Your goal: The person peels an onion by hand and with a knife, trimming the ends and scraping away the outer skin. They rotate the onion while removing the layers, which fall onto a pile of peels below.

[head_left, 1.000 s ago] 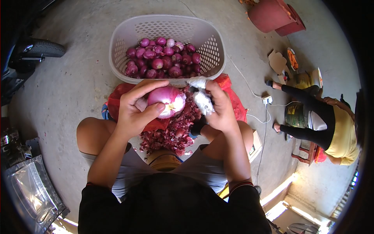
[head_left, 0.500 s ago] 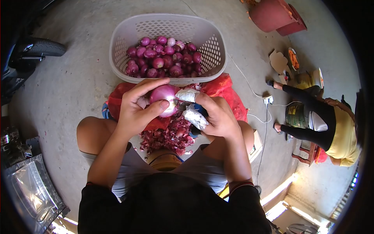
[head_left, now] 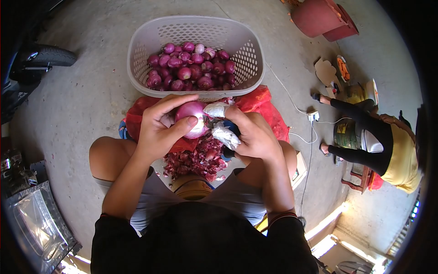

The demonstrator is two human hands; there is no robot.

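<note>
My left hand (head_left: 162, 123) holds a purple onion (head_left: 191, 112) between its fingers and thumb, with a pale patch facing my right hand. The thumb and a finger of my right hand (head_left: 248, 132), both wrapped in whitish covering, touch the onion's right end. Whether they pinch a bit of skin is too small to tell. Beyond my hands, a grey perforated basket (head_left: 196, 23) holds several purple onions (head_left: 185, 73). Loose onion skins (head_left: 196, 160) lie in a heap below my hands, beside red mesh sacking (head_left: 264, 107).
At the right sits another person (head_left: 397, 150) in a yellow top beside a metal tin (head_left: 346, 137). Red buckets (head_left: 319, 20) stand at the upper right. A power strip (head_left: 313, 116) with cables lies on the floor. A wheel (head_left: 52, 55) shows at the left.
The wrapped fingers of my right hand have shifted slightly left and up against the onion. My left hand keeps its hold, nearly unmoved.
</note>
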